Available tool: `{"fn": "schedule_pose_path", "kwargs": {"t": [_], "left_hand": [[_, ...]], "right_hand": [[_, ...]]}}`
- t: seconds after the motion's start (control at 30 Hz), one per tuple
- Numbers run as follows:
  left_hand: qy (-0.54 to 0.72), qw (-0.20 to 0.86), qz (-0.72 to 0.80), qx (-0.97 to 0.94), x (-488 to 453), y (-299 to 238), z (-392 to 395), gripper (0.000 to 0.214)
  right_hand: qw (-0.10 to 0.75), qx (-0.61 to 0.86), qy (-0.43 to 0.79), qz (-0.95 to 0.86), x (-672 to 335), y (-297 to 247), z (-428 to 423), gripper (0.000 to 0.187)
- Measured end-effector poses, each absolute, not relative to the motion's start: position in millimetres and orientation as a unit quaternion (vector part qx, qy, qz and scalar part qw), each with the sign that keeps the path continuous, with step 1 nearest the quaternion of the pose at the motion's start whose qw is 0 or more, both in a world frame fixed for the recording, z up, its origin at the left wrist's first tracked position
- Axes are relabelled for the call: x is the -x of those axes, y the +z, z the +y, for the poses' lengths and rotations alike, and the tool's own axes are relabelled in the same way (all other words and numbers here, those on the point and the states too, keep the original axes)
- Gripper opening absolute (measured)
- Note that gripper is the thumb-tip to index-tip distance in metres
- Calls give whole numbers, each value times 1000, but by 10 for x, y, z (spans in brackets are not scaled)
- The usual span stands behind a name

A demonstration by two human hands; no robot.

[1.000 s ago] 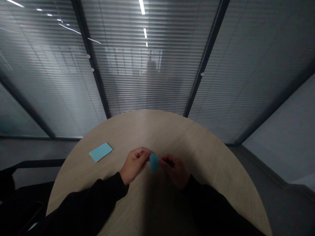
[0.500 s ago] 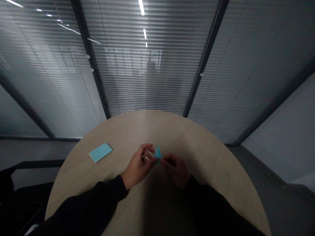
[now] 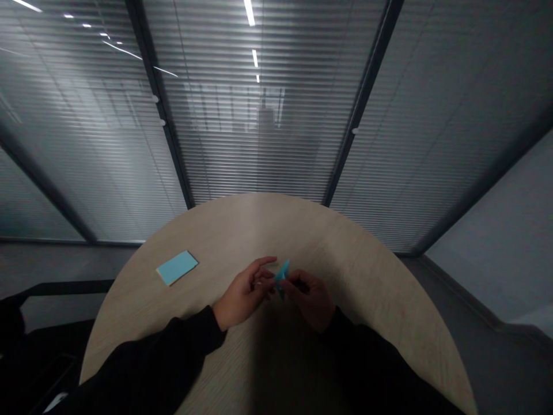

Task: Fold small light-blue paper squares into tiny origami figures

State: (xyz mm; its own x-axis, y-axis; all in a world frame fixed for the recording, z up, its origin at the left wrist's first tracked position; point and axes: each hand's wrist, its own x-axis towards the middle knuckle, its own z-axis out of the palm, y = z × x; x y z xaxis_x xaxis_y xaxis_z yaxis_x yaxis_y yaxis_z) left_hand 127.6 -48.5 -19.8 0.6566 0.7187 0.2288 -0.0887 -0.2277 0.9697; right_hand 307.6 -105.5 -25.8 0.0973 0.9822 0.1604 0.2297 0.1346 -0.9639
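A small folded piece of blue paper (image 3: 282, 273) is held up over the table between my hands, its pointed tip upward. My right hand (image 3: 307, 295) pinches it between thumb and fingers from the right. On the other side, my left hand (image 3: 246, 289) has its index finger stretched out and its fingers apart; the thumb tip is at the paper's left edge, and whether it presses on it I cannot tell. Farther left, a pad of light blue sticky notes (image 3: 177, 267) lies flat on the table.
The round wooden table (image 3: 259, 222) has its curved far edge near a glass partition with blinds (image 3: 259, 155). A black chair (image 3: 56, 291) stands at the left, close to the table's edge. A pale wall (image 3: 505, 242) rises on the right.
The folded paper has turned and shifted slightly right, its tip now leaning right. My left index finger has straightened and the left fingers have loosened; the right hand has stayed in place.
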Motion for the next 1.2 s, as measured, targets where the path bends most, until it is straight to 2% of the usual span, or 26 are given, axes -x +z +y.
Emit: {"fn": "schedule_pose_path", "kwargs": {"t": [0.07,0.17,0.33,0.47,0.67,0.83,1.1,1.2], "left_hand": [[355,605,217,-679,-1284,-197,-481,49],[363,583,224,-692,-1277,-202,-475,47],[363,543,270,-708,-1245,-246,-433,23],[354,556,283,-697,-1244,-259,-412,25],[351,563,252,-704,-1234,-194,-439,29],[337,557,241,-720,-1218,-153,-446,31],[359,418,258,-794,-1180,-113,-439,12],[364,430,261,-783,-1192,-97,-459,8]], "right_hand": [[502,528,384,-566,-3074,-271,-1052,34],[511,498,390,-582,-3065,-289,-1045,32],[567,498,367,-544,-3105,-312,-1020,29],[512,531,293,-609,-3185,-274,-1017,11],[479,521,264,-655,-3258,-202,-1010,22],[484,487,316,-655,-3280,-187,-1012,24],[448,507,349,-648,-3266,-277,-1009,26],[457,501,343,-650,-3255,-294,-1000,20]]}}
